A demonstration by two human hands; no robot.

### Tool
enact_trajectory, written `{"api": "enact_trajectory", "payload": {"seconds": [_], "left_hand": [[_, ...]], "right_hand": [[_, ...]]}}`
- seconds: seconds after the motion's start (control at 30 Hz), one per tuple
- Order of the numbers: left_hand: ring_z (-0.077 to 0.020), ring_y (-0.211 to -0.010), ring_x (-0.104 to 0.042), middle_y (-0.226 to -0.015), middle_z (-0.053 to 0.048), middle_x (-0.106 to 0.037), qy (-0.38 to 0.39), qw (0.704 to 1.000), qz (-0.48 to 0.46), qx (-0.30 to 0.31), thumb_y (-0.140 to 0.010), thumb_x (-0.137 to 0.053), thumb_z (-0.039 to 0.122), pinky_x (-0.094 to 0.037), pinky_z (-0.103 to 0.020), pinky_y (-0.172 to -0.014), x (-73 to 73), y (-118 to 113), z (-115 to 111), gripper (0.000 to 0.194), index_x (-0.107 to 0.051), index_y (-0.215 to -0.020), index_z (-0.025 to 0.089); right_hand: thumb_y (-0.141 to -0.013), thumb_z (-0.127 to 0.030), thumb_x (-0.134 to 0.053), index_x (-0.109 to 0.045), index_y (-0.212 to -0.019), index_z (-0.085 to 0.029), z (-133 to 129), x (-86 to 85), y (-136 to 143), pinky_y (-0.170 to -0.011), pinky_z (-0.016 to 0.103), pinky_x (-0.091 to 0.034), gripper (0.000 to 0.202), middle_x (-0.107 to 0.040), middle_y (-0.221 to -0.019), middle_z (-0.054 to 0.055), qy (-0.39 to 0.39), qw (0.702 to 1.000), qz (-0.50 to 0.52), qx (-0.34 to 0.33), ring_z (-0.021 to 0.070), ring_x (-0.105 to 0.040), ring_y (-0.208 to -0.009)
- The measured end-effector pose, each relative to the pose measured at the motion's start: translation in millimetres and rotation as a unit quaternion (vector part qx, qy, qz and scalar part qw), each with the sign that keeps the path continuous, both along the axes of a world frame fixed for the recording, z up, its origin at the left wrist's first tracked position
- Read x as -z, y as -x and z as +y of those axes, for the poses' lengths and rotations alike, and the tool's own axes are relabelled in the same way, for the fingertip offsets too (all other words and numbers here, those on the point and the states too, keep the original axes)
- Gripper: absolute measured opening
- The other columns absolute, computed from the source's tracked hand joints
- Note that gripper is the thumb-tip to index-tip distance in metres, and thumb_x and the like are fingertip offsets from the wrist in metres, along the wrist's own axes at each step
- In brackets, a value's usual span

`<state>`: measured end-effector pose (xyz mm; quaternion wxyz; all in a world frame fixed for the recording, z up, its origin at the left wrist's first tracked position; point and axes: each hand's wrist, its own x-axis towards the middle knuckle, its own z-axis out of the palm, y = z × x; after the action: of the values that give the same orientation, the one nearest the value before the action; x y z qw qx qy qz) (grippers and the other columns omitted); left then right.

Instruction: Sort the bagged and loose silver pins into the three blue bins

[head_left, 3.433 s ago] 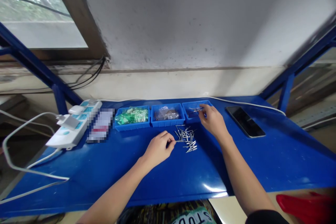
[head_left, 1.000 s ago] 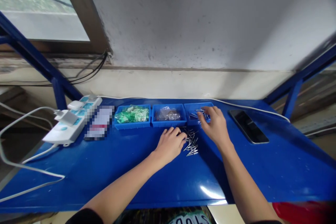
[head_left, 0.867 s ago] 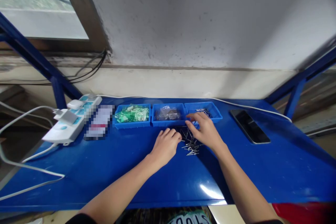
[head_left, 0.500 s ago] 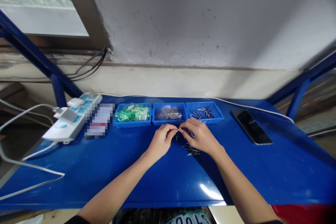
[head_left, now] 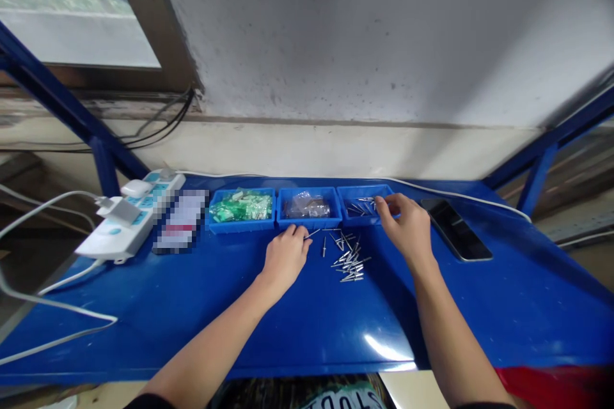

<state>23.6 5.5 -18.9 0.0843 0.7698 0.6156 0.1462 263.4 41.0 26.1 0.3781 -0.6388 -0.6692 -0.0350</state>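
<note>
My left hand [head_left: 286, 255] is closed on a thin metal rivet [head_left: 313, 233], just in front of the middle blue bin [head_left: 309, 225]. Over the right edge of the right blue bin [head_left: 343, 204], which holds metal rivets, is my right hand [head_left: 407, 223]; its thumb and fingers are pinched together, and what they hold is too small to make out. A loose pile of metal rivets [head_left: 352, 265] lies on the blue table between my hands. Small bagged pieces fill the middle bin. Green and clear bags are in the left blue bin [head_left: 242, 226].
A black phone [head_left: 458, 230] lies right of the bins. At the left are a blurred-out phone [head_left: 182, 220] and a white power strip [head_left: 119, 239] with plugs and cables. Blue frame posts rise at both sides, with a wall behind.
My hands have parted. The right hand moved right and up to the right bin, while the left moved slightly left and down. The rivet pile is now uncovered.
</note>
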Motion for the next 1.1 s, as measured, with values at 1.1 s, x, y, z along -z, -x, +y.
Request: {"api": "enact_trajectory", "payload": {"seconds": [1.1], "left_hand": [[-0.0177,-0.085,-0.059,-0.089,-0.003,-0.059,-0.015,0.975,-0.216,0.055,-0.094,-0.038,0.024,-0.045,-0.030,-0.077,-4.9,-2,-2,0.018,-0.055,-0.088,0.020]], "right_hand": [[-0.089,-0.023,-0.047,-0.059,-0.090,-0.020,-17,4.0,51,-0.067,0.028,-0.042,0.013,-0.062,-0.082,0.005,0.108,0.919,-0.081,-0.369,0.0168,-0.056,-0.077]]}}
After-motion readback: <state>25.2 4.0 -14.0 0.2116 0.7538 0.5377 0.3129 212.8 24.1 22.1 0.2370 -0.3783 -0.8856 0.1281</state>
